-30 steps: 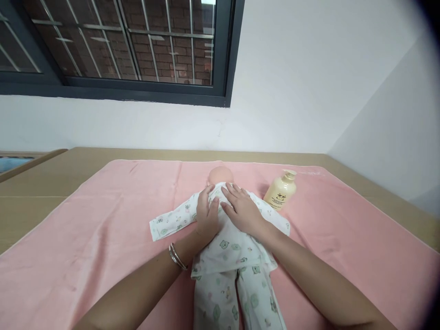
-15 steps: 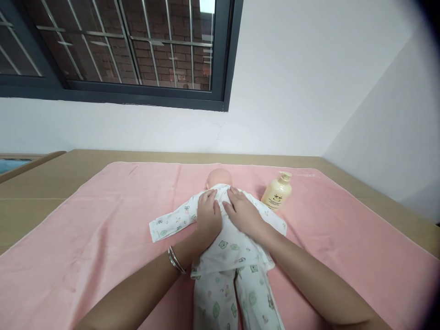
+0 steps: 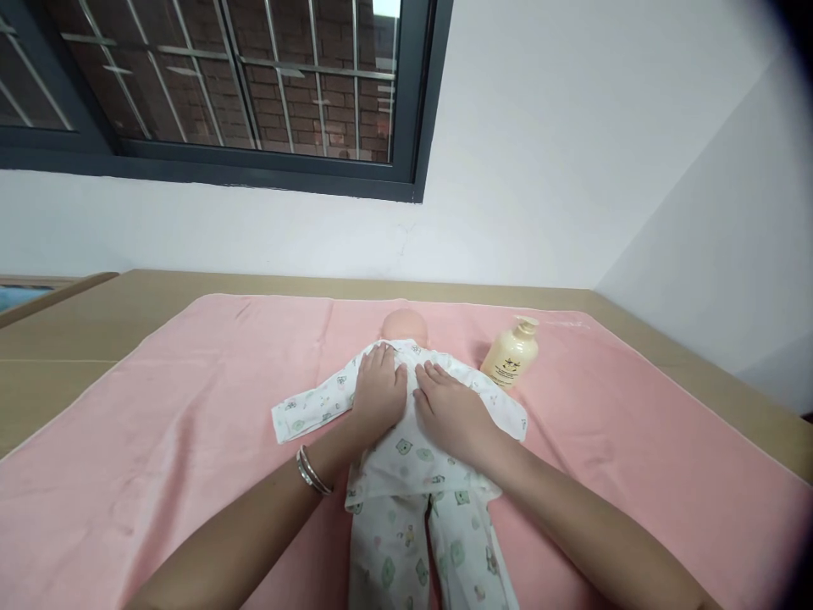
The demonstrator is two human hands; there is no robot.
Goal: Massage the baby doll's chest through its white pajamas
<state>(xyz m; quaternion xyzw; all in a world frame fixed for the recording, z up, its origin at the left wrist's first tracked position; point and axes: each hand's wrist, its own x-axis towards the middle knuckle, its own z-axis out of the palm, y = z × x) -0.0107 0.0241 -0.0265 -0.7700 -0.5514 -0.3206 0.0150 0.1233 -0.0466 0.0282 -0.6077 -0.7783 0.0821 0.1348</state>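
On the pink sheet [image 3: 590,462], the clothed doll [image 3: 412,466] lies with its head [image 3: 405,326] toward the wall [image 3: 521,195]. Both hands rest flat on the upper part of its white shirt [image 3: 401,457]. Change noted: the right hand [image 3: 452,413] has slid lower, its fingertips off the collar; the left hand [image 3: 379,391], thumb raised a second ago, now lies flatter near the shoulder. Fingers are extended and fairly close together — neither hand grips anything. Assessment: contact appears light and paired, now covering slightly lower cloth on the right; pressure cannot be told. Pump bottle [image 3: 510,356] stands beside the right sleeve — unattended.
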